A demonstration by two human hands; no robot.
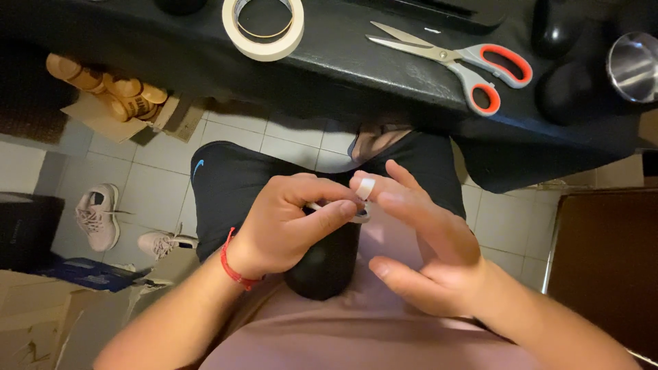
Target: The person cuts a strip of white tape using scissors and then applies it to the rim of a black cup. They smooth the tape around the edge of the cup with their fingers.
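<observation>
Below the edge of the dark table (384,89), over my lap and the tiled floor (157,192), I am sitting with both hands raised in the free space between the table edge and my chest. A dark rounded object (322,264) is resting between my thighs, directly under my hands; what it is I cannot tell. My left hand (288,226) is closing thumb and forefinger on a small strip of pale tape (366,188), while my right hand (418,240) is holding its fingers spread and loose, gripping nothing, one fingertip carrying the strip. I am judging the step as wrapping or pressing the strip onto that finger; the next move is calling for a steady pinch and a small turn, with the tape kept from folding on itself. Room is plentiful: the table edge is lying well ahead, a brown panel (603,260) is standing off to my right. Up on the table, a roll of masking tape (264,31) is overhanging the near edge and scissors (452,58) with grey and red handles are lying near it.
</observation>
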